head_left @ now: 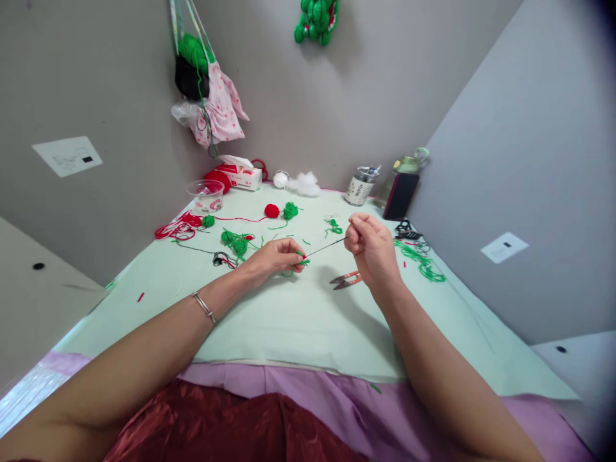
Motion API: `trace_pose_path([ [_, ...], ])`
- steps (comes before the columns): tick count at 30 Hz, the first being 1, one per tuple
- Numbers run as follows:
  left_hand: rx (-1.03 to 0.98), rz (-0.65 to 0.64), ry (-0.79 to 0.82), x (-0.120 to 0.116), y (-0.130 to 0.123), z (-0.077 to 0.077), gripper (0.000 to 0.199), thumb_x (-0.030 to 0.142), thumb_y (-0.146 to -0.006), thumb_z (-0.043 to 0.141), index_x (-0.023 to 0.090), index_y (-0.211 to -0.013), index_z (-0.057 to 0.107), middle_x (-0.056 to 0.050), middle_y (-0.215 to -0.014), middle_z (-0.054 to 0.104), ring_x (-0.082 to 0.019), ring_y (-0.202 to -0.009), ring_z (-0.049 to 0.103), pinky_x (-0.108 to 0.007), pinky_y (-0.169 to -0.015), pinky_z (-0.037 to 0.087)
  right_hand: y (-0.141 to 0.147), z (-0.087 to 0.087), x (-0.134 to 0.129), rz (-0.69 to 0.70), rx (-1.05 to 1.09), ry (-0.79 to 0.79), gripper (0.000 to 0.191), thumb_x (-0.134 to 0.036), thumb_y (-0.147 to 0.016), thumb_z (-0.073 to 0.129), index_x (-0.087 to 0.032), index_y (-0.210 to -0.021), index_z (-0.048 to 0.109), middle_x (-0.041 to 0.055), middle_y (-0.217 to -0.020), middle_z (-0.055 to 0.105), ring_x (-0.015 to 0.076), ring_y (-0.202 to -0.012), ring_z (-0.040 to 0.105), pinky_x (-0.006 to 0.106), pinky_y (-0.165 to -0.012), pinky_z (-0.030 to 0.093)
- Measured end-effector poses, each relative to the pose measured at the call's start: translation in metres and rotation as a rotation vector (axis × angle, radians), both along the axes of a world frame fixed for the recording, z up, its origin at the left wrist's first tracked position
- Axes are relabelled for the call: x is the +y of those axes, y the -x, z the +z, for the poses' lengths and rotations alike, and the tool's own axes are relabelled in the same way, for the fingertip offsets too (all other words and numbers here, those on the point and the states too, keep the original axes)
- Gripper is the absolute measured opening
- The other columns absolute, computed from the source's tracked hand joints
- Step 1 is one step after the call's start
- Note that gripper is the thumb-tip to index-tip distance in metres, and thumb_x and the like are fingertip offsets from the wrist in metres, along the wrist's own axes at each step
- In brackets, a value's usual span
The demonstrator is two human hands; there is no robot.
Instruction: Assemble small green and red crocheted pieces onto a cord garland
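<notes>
My left hand (282, 255), in the middle of the table, pinches a small green and red crocheted piece (303, 259). A dark thread (327, 246) runs taut from that piece up to my right hand (368, 240). The fingers of my right hand are closed and raised above the table; whether a needle is between them is too small to tell. Orange-handled thread snips (345, 280) lie on the table just below my right hand, their handles partly hidden behind it.
Behind my hands are a red ball (272, 210), green yarn pieces (235, 242), white stuffing (305, 185), a tissue box (244, 178) and a plastic tub (208, 197). A pen jar (360, 186) and a phone (401, 196) stand at the back right. Green yarn strands (428, 266) lie at right.
</notes>
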State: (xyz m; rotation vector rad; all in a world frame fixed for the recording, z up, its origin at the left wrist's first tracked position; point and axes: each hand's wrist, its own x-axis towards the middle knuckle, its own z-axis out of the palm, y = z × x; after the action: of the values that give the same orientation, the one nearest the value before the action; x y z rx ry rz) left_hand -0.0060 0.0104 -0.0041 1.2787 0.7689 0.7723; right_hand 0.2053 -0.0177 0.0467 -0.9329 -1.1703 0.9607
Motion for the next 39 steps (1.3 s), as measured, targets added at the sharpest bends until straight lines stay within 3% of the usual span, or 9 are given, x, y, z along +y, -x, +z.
trace_pose_path([
  [4,-0.040,0.031,0.012,0.000,0.000,0.001,0.021,0.029,-0.074,0.076,0.018,-0.087,0.065,-0.002,-0.081,0.068,-0.015,-0.076,0.068,-0.029,-0.075,0.047,0.002,0.000,-0.001,0.010,-0.009,0.009,0.014,-0.030,-0.082,0.063,-0.022,-0.088,0.054,-0.0044,-0.062,0.050,0.0099,-0.052,0.041,0.024,-0.050,0.032],
  [6,-0.065,0.055,0.021,-0.001,0.000,0.003,0.022,0.028,-0.073,0.077,0.018,-0.087,0.064,-0.001,-0.081,0.067,-0.015,-0.076,0.068,-0.030,-0.077,0.047,0.006,-0.001,-0.004,0.013,-0.118,-0.018,0.011,-0.030,-0.083,0.063,-0.021,-0.088,0.058,-0.0026,-0.064,0.054,0.0110,-0.054,0.044,0.025,-0.052,0.034],
  [12,-0.110,0.114,0.011,-0.003,0.000,0.009,0.024,0.029,-0.071,0.079,0.015,-0.085,0.065,-0.001,-0.080,0.064,-0.015,-0.074,0.066,-0.031,-0.077,0.047,0.016,-0.013,-0.015,-0.059,-0.890,-0.364,0.012,-0.024,-0.090,0.060,-0.023,-0.086,0.071,0.0028,-0.079,0.056,0.0153,-0.070,0.050,0.030,-0.065,0.038],
  [15,-0.115,0.133,0.009,-0.002,0.000,0.009,0.023,0.027,-0.070,0.079,0.015,-0.084,0.065,-0.001,-0.078,0.064,-0.014,-0.073,0.065,-0.030,-0.075,0.046,0.016,-0.020,-0.015,-0.056,-1.089,-0.420,0.014,-0.019,-0.092,0.058,-0.022,-0.087,0.071,0.0022,-0.076,0.054,0.0147,-0.069,0.050,0.029,-0.063,0.036],
  [27,-0.075,0.174,-0.004,-0.001,-0.001,0.007,0.021,0.025,-0.069,0.076,0.015,-0.083,0.063,0.000,-0.076,0.064,-0.015,-0.072,0.066,-0.028,-0.072,0.046,0.015,-0.022,-0.013,-0.017,-1.176,-0.404,0.014,-0.012,-0.089,0.056,-0.019,-0.081,0.065,0.0003,-0.074,0.053,0.0130,-0.068,0.051,0.025,-0.064,0.036],
  [34,0.042,0.263,-0.305,-0.006,-0.010,-0.004,0.014,0.022,-0.071,0.072,0.016,-0.079,0.062,0.001,-0.072,0.062,-0.013,-0.067,0.058,-0.027,-0.065,0.042,0.023,-0.030,-0.013,-0.037,-1.270,-0.318,0.014,-0.008,-0.085,0.054,-0.019,-0.077,0.060,0.0008,-0.073,0.055,0.0141,-0.067,0.049,0.026,-0.062,0.032],
  [39,0.001,0.281,-0.443,-0.010,-0.015,-0.009,0.009,0.020,-0.076,0.069,0.017,-0.082,0.063,0.000,-0.080,0.063,-0.013,-0.076,0.060,-0.027,-0.073,0.046,0.029,-0.036,-0.012,-0.080,-1.155,-0.225,0.011,-0.012,-0.086,0.053,-0.018,-0.079,0.059,0.0008,-0.072,0.058,0.0138,-0.063,0.047,0.027,-0.061,0.031],
])
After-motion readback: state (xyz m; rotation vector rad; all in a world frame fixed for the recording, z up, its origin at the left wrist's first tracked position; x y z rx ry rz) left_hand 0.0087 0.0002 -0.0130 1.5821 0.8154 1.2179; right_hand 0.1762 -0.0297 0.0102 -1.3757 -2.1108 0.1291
